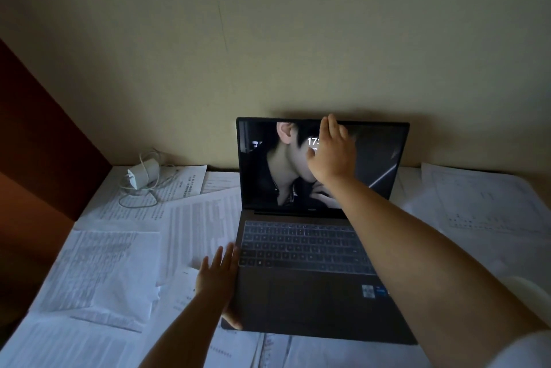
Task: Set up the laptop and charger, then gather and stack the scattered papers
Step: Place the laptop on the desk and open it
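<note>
— Both hands on the laptop (310, 278)?
— Yes — my right hand (334, 153) flat on the screen's top edge, my left hand (220, 281) open along its left side.
— Charger (142, 173)?
— Far-left on the desk (507, 251), atop papers (101, 272) — nearer my left.

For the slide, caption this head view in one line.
Right hand at the open laptop lid's top edge, left hand steadying its base; charger and papers lie scattered.
</note>
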A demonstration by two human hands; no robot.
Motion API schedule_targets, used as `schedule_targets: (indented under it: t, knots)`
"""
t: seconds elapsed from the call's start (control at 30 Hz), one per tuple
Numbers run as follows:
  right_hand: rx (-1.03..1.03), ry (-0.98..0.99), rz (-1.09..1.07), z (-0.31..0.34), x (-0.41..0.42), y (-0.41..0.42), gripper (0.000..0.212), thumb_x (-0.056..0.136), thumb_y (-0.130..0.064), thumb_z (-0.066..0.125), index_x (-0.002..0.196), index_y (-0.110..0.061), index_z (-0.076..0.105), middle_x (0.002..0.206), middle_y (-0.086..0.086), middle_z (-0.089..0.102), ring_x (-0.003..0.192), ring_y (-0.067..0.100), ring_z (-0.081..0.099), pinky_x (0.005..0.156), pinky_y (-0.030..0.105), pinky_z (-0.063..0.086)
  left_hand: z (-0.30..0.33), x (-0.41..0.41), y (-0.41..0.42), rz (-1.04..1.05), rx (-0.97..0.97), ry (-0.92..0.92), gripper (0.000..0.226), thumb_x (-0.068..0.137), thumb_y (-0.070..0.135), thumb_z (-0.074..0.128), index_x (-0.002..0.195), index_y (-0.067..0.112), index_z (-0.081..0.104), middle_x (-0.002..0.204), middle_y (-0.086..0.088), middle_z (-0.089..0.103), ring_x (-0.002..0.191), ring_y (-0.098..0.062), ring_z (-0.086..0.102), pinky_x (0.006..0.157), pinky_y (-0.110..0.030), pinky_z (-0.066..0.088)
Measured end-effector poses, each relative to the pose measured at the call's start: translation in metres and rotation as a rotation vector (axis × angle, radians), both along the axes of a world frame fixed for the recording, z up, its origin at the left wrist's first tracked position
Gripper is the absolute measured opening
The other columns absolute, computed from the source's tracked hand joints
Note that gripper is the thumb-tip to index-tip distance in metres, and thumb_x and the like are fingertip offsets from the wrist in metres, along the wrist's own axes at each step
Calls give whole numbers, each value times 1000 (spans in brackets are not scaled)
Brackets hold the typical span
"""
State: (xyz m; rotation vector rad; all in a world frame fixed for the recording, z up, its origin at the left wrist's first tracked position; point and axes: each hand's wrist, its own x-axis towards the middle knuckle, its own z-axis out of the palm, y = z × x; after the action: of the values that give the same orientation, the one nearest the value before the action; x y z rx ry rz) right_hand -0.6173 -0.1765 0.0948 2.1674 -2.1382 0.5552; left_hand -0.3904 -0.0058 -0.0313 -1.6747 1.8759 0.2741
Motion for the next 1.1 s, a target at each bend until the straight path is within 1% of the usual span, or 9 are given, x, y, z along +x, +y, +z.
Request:
schedule_targets:
  t: [0.17, 0.27, 0.3, 0.37, 0.43, 0.57, 0.77, 0.9, 1.1]
  knots:
    - [-68, 16, 11, -9, -6, 32, 66, 91, -22, 55, 149, -12, 25, 158, 12, 16, 142, 30, 22, 115, 37, 19, 2, 0, 0, -6, 29, 33, 114, 84, 39, 68, 147, 9, -21, 158, -11, -19, 146, -32, -12, 119, -52, 3]
    - [-7, -63, -32, -37, -14, 70, 57, 88, -22, 59, 141, -13, 40, 150, 12, 31, 138, 31, 30, 112, 40, 28, 6, -1, -1, 106, 56, 282, 130, 63, 55, 79, 152, 12, -5, 159, -11, 3, 146, -33, 6, 118, -49, 14]
    - [38, -75, -47, -48, -17, 85, 52, 87, -23, 60, 136, -12, 45, 144, 11, 38, 134, 30, 36, 108, 39, 34, 8, -4, -1, 230, 32, 478, 121, 60, 54, 82, 150, 13, 12, 155, -10, 23, 142, -31, 23, 116, -47, 24]
    - [173, -105, -109, -70, -23, 116, 47, 87, -26, 60, 130, -12, 48, 132, 10, 48, 122, 26, 47, 99, 34, 43, 13, -13, -3, 566, -86, 867, 73, 71, 41, 80, 129, 17, 43, 131, -8, 54, 121, -25, 50, 105, -43, 41]
    - [347, -161, -227, -97, -32, 140, 52, 87, -33, 62, 131, -13, 45, 131, 11, 50, 120, 26, 50, 99, 35, 45, 13, -20, -6, 920, -143, 1053, 49, 85, 31, 69, 125, 10, 51, 125, -13, 59, 113, -28, 55, 101, -43, 44]
    - [524, -258, -380, -159, -59, 156, 45, 73, -41, 57, 111, -18, 53, 112, 11, 61, 100, 27, 59, 86, 42, 52, 8, -21, -12, 1158, -139, 1097, 46, 95, 30, 54, 130, 2, 49, 128, -19, 54, 116, -33, 52, 98, -42, 42]
    - [574, -288, -577, -134, -69, 182, 74, 80, -48, 59, 142, -19, 30, 142, 18, 37, 131, 36, 35, 108, 56, 27, 8, -26, -18, 1313, -133, 1209, 26, 97, 29, 48, 105, 6, 59, 101, -13, 60, 93, -25, 54, 85, -33, 40]
    - [617, -410, -582, -137, -83, 176, 79, 77, -55, 56, 143, -22, 26, 136, 17, 40, 123, 37, 40, 101, 55, 36, 3, -30, -19, 1247, -176, 1096, 27, 100, 25, 43, 108, 5, 59, 90, -8, 58, 78, -18, 53, 75, -27, 41]
    - [616, -341, -522, -140, -84, 182, 90, 81, -62, 51, 149, -26, 6, 150, 20, 23, 134, 40, 29, 106, 57, 30, -4, -33, -14, 1049, -179, 831, 29, 97, 24, 48, 121, 8, 53, 123, -17, 57, 114, -31, 55, 104, -45, 41]
